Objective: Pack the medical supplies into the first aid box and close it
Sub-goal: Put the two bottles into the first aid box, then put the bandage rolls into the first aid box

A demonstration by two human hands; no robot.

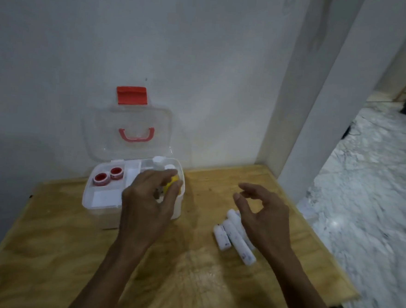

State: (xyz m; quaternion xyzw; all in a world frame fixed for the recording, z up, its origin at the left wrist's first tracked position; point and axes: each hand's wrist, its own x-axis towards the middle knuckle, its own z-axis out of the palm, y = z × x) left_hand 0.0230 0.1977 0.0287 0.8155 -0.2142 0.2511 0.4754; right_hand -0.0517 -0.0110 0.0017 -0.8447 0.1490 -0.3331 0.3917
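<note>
Carefully, the left hand (149,198), grasping a small yellow item (171,184), should seat it low inside the clear plastic first aid box (102,205); the right hand (262,214) hovers released.

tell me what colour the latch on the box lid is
Red-orange: the latch sits at the top edge of the clear lid; head view.

The surface (201,262) is pale plywood with visible grain, matt and a little scuffed. The first aid box (90,201) is translucent white plastic, smooth with a soft sheen; its raised lid (97,132) is clear plastic, its latch (131,95) is opaque red plastic and its handle (136,134) pink plastic. The tape rolls (108,175) have glossy red cores. The white rolls (236,240) look wrapped in matt paper or film, too blurred to tell which. The wall (204,57) is matt painted plaster; the floor (375,190) is polished, veined marble.
</note>
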